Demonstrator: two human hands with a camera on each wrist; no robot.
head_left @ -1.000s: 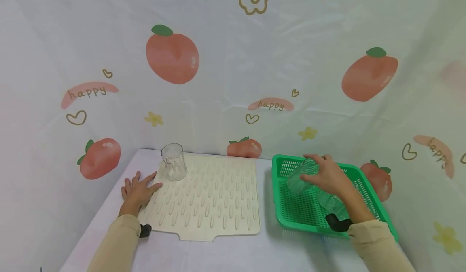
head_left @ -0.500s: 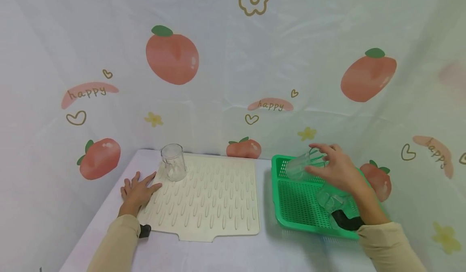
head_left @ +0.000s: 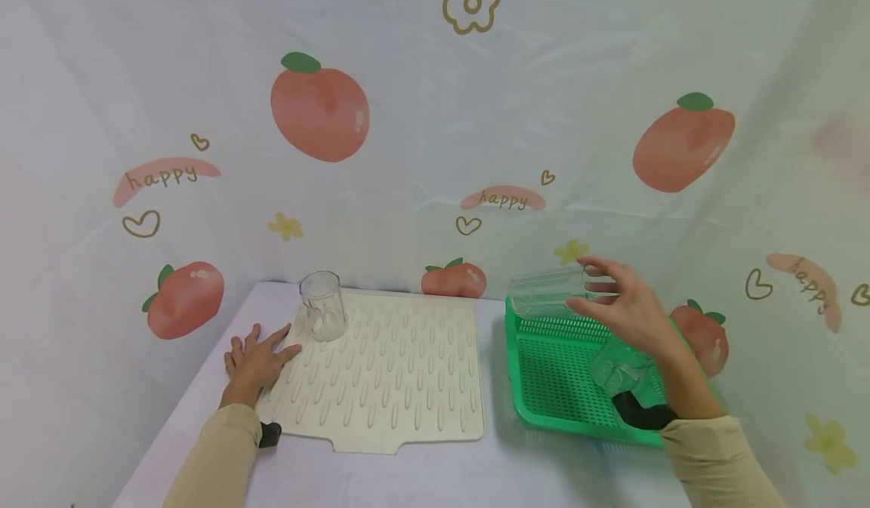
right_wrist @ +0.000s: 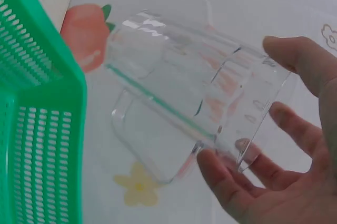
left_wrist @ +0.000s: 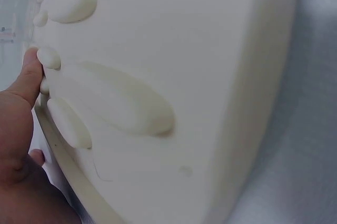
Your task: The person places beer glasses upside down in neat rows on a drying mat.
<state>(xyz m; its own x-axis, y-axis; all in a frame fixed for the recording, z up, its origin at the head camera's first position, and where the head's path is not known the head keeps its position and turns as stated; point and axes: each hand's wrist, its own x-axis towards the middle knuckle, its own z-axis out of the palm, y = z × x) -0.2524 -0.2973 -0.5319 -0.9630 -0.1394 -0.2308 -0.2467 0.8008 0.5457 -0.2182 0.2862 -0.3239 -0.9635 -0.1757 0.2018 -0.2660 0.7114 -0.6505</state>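
Observation:
A clear glass mug (head_left: pixel 547 292) lies nearly sideways in the air above the back left corner of the green basket (head_left: pixel 523 402). My right hand (head_left: pixel 628 304) holds it by one end, thumb and fingers around the rim; its handle shows in the right wrist view (right_wrist: pixel 152 153). Lower in the basket lies more clear glassware (head_left: pixel 618 364), partly hidden by my wrist. My left hand (head_left: pixel 257 361) rests with spread fingers at the left edge of the cream ridged mat (head_left: pixel 401 364). Another clear glass mug (head_left: pixel 325 308) stands upright on the mat's back left corner.
A white cloth (head_left: pixel 442 478) covers the table under the mat and basket. Right behind them hangs a white curtain (head_left: pixel 394 229) printed with fruit, hearts and flowers, and it continues along both sides.
My right hand has raised the glass mug out of the basket's interior and tipped it from slanted to nearly level. The left hand and the mug on the mat have stayed put.

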